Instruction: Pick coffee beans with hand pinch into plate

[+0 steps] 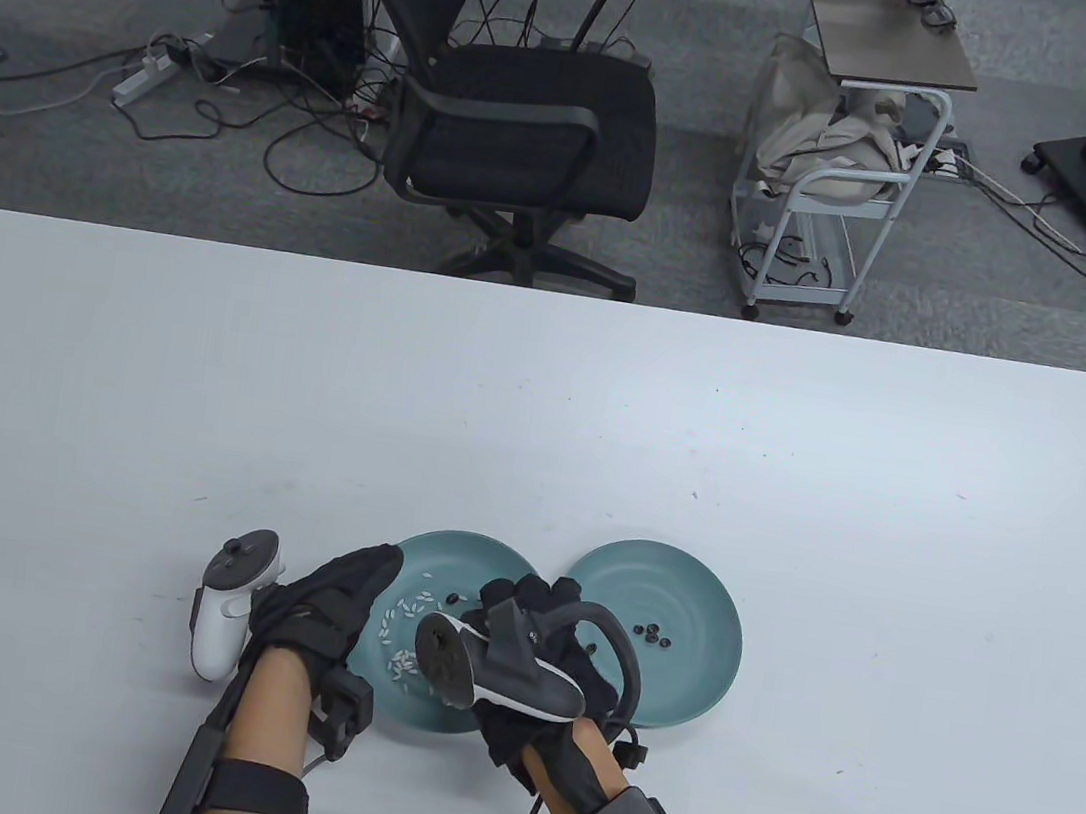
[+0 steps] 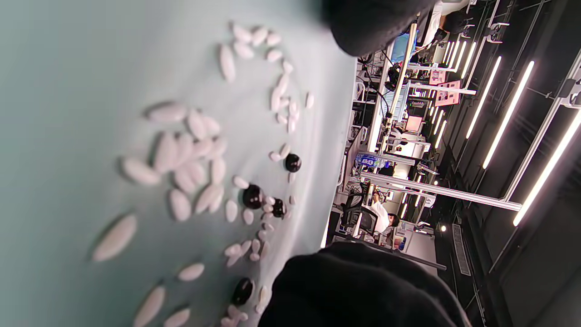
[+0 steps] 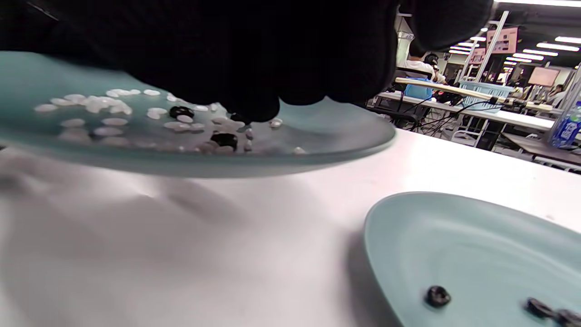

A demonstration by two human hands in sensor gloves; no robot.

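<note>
Right hand (image 1: 540, 629) over the near-right part of the left plate (image 1: 441, 554), fingers bunched downward; in the right wrist view the fingertips (image 3: 254, 106) sit just above, maybe touching, the dark beans (image 3: 224, 138) among the white grains (image 3: 97, 104). Cannot tell whether a bean is already pinched; the glove hides the tips.

Left hand (image 1: 328, 604) lies flat with straight fingers on the left side of that plate, steadying it, holding nothing.

Beans on the left plate: a few, dark, roundish, no long axis to speak of, scattered near its right and far side, mixed into the grains. The left wrist view shows four of them (image 2: 252, 196).

Right plate (image 1: 681, 573) touches or nearly touches the left one, directly to the right hand's right. A few beans already in it (image 1: 652, 635).

Judgement: the right hand is much the nearer to the beans; the carry is a short sideways hop rightward across the two rims. Risk: grains picked up with the bean.
</note>
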